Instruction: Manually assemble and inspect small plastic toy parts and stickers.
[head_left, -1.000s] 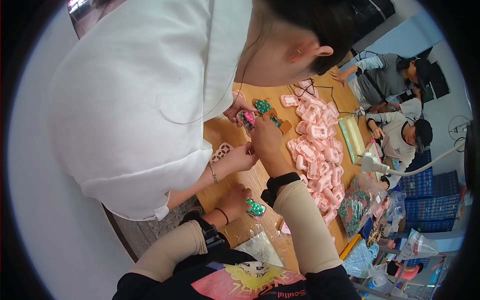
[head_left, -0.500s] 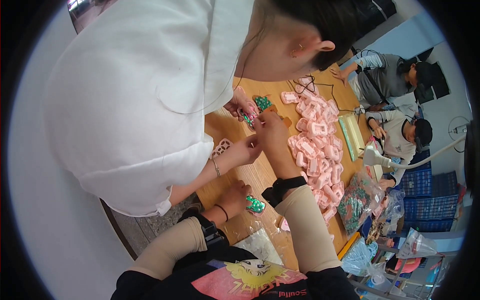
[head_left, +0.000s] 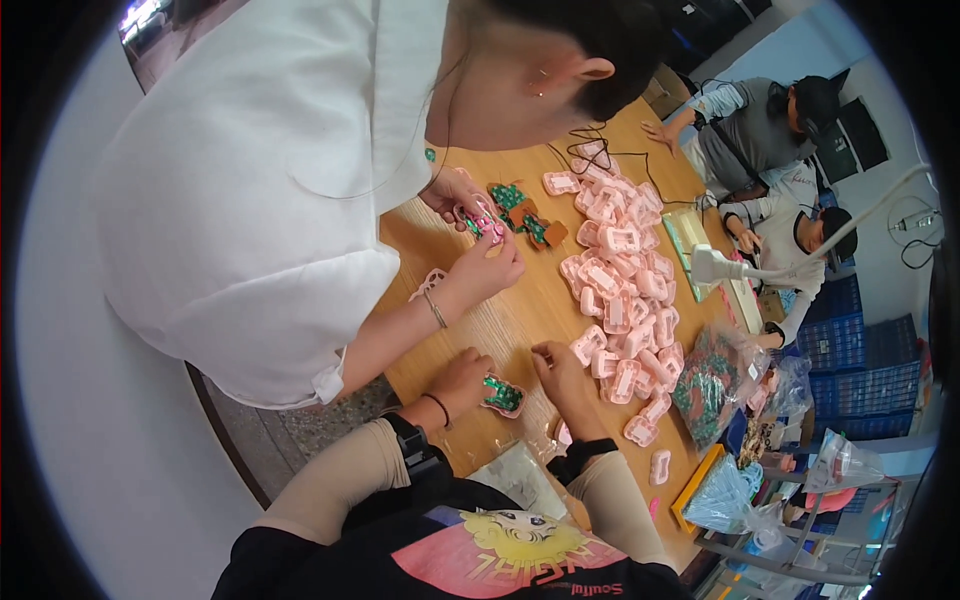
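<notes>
My left hand (head_left: 462, 384) is closed round the end of a pink plastic shell (head_left: 517, 405), held low over the wooden table. A green circuit board (head_left: 500, 393) lies inside this shell, partly hidden by my fingers. To the right of it, my right hand (head_left: 562, 374) is above the tabletop with its fingers bent together. Whatever is between those fingertips, if anything, is too small to make out. Left of and beyond my hands, a co-worker in white holds another pink shell (head_left: 481, 222) with green parts in it.
A large heap of pink shells (head_left: 620, 240) covers the table's middle right. Green circuit boards (head_left: 508, 197) and brown pieces (head_left: 552, 234) lie near the co-worker's hands. A plastic bag of green parts (head_left: 708, 392), a yellow-rimmed tray (head_left: 697, 487) and a flat clear bag (head_left: 520, 480) surround my right arm.
My right hand has drawn back from beside the co-worker's hands toward me, close to my left hand. My left hand still holds the shell. The co-worker's right hand has come to their shell.
</notes>
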